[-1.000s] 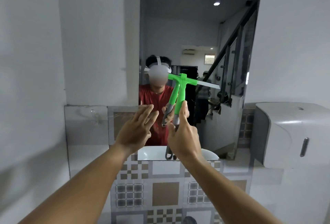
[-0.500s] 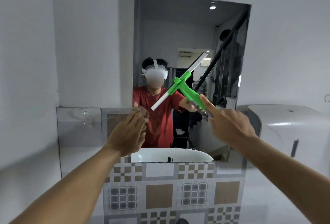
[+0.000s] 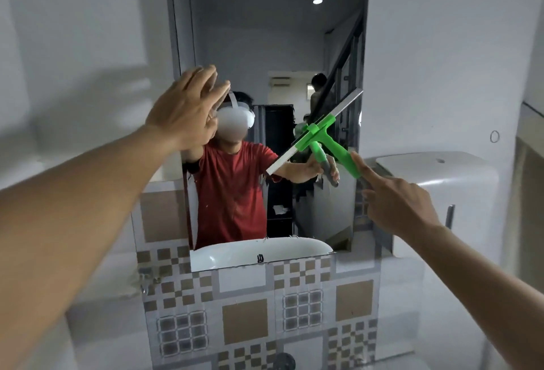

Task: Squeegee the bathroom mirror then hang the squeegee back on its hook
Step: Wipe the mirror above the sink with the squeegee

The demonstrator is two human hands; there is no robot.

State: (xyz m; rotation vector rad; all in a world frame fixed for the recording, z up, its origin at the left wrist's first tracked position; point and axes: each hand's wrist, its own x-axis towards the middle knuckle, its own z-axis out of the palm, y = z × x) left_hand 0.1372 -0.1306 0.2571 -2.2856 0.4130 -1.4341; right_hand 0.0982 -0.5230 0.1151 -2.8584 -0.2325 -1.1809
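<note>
The wall mirror (image 3: 265, 45) fills the middle of the view. My right hand (image 3: 394, 204) grips the green squeegee (image 3: 332, 142) by its handle, forefinger stretched along it. The white blade runs diagonally, low left to high right, against the mirror's right half. My left hand (image 3: 188, 107) is raised with fingers spread at the mirror's left edge, holding nothing. The mirror reflects a person in a red shirt and a second image of the squeegee.
A white wall dispenser (image 3: 435, 193) hangs just right of the mirror. A small ring hook (image 3: 494, 136) is on the wall above it. Patterned tiles (image 3: 244, 319) cover the wall below the mirror. The white sink rim shows reflected at the mirror's bottom.
My left hand rose from a loose fist near the mirror's lower left to an open palm higher up. The squeegee slid right along the glass, keeping its diagonal tilt.
</note>
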